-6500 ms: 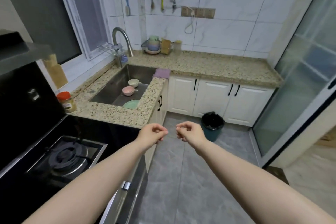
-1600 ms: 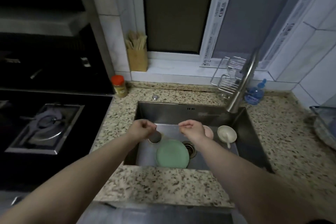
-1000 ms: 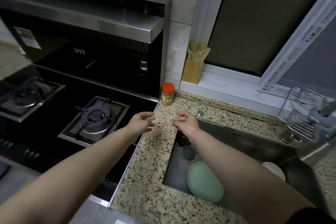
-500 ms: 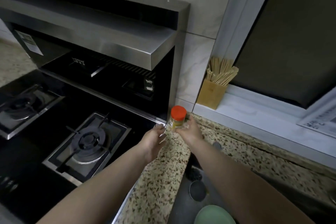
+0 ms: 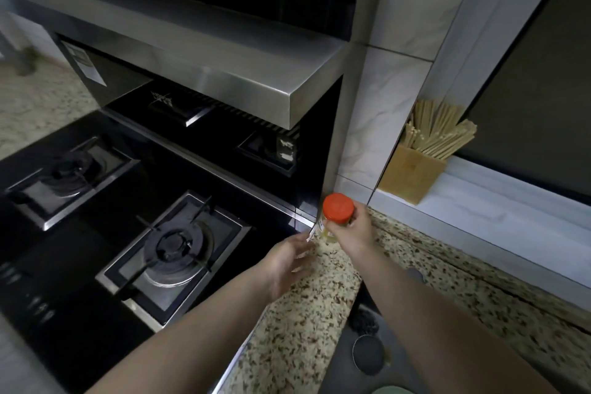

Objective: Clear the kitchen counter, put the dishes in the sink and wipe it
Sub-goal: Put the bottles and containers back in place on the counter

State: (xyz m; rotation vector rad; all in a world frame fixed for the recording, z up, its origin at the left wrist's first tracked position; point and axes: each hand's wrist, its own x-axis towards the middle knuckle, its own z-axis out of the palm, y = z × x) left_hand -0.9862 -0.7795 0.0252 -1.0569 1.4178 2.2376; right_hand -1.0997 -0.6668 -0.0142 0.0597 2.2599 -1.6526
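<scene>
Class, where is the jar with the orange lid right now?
The jar is near the centre of the head view, gripped by the right hand at the counter's back corner, between the stove and the chopstick holder.

Black glass gas hob on the left, with two round burners: near burner, far burner. Above it, brushed steel range hood, white sticker on its dark panel. White marble-look wall tiles to the right of the hood. Square wooden holder full of pale wooden chopsticks, upright on white window sill. Dark window pane behind.
</scene>
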